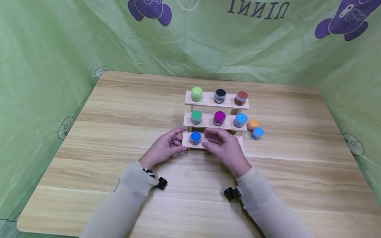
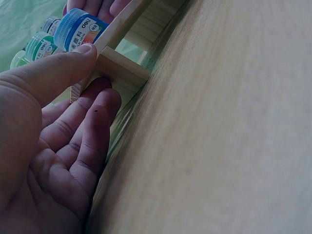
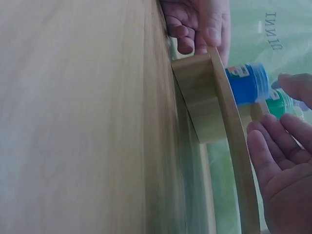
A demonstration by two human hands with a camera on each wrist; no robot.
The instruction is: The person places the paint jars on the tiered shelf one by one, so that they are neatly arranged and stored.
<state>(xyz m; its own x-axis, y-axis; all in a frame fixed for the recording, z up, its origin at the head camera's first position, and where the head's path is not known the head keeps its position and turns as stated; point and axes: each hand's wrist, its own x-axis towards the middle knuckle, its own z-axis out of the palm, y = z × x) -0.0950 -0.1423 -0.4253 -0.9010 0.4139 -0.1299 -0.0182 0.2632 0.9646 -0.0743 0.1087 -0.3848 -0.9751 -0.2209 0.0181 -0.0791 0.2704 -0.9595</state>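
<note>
A three-step wooden display stand (image 1: 186, 143) carries small paint jars. Its lowest step holds one blue paint jar (image 1: 195, 138) near the left end. My left hand (image 1: 166, 145) grips that end, with the thumb (image 2: 80, 61) at the board's edge and the fingers curled beside and below it. Just right of the blue jar, my right hand (image 1: 224, 147) hovers over the lowest step with fingers loosely bent and nothing between them. In the right wrist view, a gap shows between the right fingers (image 3: 263, 151) and the blue jar (image 3: 246, 85).
The middle step bears green (image 1: 196, 117), purple (image 1: 219, 118) and light blue (image 1: 240, 120) jars; the top step bears lime (image 1: 196, 94), black (image 1: 220, 96) and red-brown (image 1: 240, 98) ones. Orange (image 1: 252, 125) and blue (image 1: 257, 133) jars stand on the table (image 1: 134, 105), right of the stand.
</note>
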